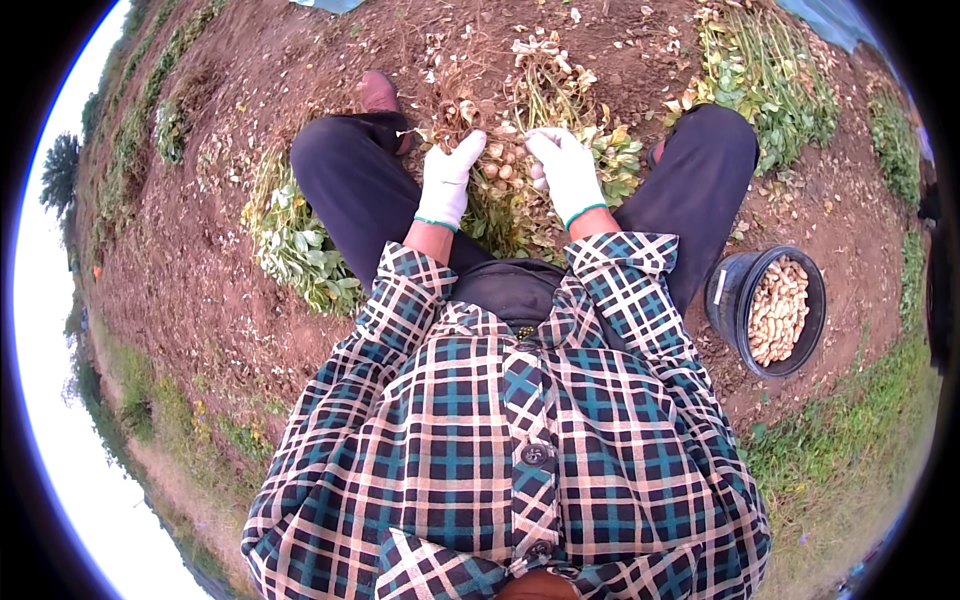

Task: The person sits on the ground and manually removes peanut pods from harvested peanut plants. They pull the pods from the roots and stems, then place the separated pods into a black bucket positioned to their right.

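Note:
My left hand [452,176], in a white glove, is closed on the rooty end of a peanut plant [461,116] between my knees. Opposite it, my right hand [561,169], gloved alike, has its fingers curled at the pods beside the roots; whether it grips a pod I cannot tell. Several loose peanut pods [504,171] show in the gap between the two hands. Just beyond the right hand lies a bunch of pulled peanut plants [555,82], pods at its far end. Green leaves [495,225] lie below the hands.
A black bucket [727,292] holding many peanuts [780,311] stands on the soil right of my right knee. Leafy plant piles lie left of my left leg [300,247] and at the upper right [780,97]. Grass [832,442] grows at the lower right.

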`<state>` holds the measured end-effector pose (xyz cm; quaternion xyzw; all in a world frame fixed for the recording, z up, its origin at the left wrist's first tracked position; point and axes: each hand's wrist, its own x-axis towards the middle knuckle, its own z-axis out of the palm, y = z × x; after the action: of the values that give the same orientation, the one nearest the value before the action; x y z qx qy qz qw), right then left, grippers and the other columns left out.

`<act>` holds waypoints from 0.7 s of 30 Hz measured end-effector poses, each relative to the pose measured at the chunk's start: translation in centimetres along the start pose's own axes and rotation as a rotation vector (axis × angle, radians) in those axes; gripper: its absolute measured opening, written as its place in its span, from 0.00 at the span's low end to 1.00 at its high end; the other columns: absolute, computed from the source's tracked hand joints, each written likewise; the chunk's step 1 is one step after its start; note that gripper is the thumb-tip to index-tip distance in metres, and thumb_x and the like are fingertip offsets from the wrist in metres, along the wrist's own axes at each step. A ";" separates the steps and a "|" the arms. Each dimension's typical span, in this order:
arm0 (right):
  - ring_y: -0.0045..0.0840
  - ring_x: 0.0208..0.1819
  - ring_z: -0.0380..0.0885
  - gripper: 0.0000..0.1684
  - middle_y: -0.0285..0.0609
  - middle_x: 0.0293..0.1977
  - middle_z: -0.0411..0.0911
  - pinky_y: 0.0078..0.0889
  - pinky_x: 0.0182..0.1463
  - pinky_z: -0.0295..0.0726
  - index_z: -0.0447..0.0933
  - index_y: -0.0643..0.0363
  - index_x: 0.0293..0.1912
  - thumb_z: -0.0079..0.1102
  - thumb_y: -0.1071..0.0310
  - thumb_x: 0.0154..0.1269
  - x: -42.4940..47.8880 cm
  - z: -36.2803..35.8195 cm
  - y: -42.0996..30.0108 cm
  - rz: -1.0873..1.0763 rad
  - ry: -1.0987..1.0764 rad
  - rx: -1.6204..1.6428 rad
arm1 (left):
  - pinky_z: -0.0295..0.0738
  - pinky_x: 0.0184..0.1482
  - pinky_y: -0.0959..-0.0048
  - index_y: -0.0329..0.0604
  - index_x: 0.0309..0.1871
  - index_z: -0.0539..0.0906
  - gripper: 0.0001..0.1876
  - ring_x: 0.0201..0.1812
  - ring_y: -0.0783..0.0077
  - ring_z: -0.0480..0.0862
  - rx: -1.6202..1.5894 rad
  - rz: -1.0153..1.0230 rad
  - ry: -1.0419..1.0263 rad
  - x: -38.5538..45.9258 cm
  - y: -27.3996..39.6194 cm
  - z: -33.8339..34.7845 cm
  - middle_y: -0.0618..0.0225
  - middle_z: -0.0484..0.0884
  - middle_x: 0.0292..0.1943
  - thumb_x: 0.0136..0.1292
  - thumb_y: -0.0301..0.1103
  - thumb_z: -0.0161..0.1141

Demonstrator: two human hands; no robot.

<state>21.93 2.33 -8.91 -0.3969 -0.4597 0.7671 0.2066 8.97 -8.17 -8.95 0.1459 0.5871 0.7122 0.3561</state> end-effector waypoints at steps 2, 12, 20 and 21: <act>0.14 0.22 0.72 0.14 0.36 0.32 0.79 0.19 0.24 0.72 0.77 0.61 0.44 0.61 0.63 0.62 -0.2 0.0 -0.5 -0.146 0.070 -0.150 | 0.75 0.44 0.76 0.37 0.48 0.80 0.17 0.38 0.79 0.80 0.124 -0.046 0.035 0.1 0.1 -0.1 0.70 0.83 0.41 0.57 0.33 0.67; 0.36 0.41 0.81 0.21 0.49 0.41 0.81 0.34 0.47 0.77 0.76 0.61 0.46 0.63 0.58 0.56 -1.6 1.3 -1.2 -0.520 0.055 -0.573 | 0.75 0.45 0.75 0.35 0.49 0.78 0.21 0.39 0.76 0.81 0.267 0.034 0.201 0.1 0.6 0.6 0.66 0.83 0.42 0.54 0.33 0.70; 0.15 0.24 0.74 0.18 0.36 0.29 0.76 0.19 0.25 0.73 0.75 0.62 0.49 0.57 0.63 0.63 -1.7 2.7 -0.4 0.080 -0.459 -0.330 | 0.76 0.43 0.72 0.35 0.45 0.80 0.21 0.37 0.73 0.82 0.328 0.097 0.257 1.1 -1.5 -0.8 0.62 0.84 0.38 0.47 0.34 0.70; 0.14 0.23 0.73 0.18 0.35 0.28 0.76 0.18 0.24 0.72 0.75 0.62 0.49 0.57 0.63 0.63 -2.1 2.6 -0.7 0.094 -0.530 -0.253 | 0.76 0.43 0.70 0.34 0.44 0.80 0.22 0.37 0.70 0.82 0.396 0.113 0.271 1.7 -2.4 -1.3 0.62 0.84 0.37 0.46 0.36 0.71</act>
<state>21.04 -0.18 -6.75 -0.2264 -0.5707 0.7893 -0.0076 7.78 -7.84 -11.87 0.1486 0.7485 0.6151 0.1984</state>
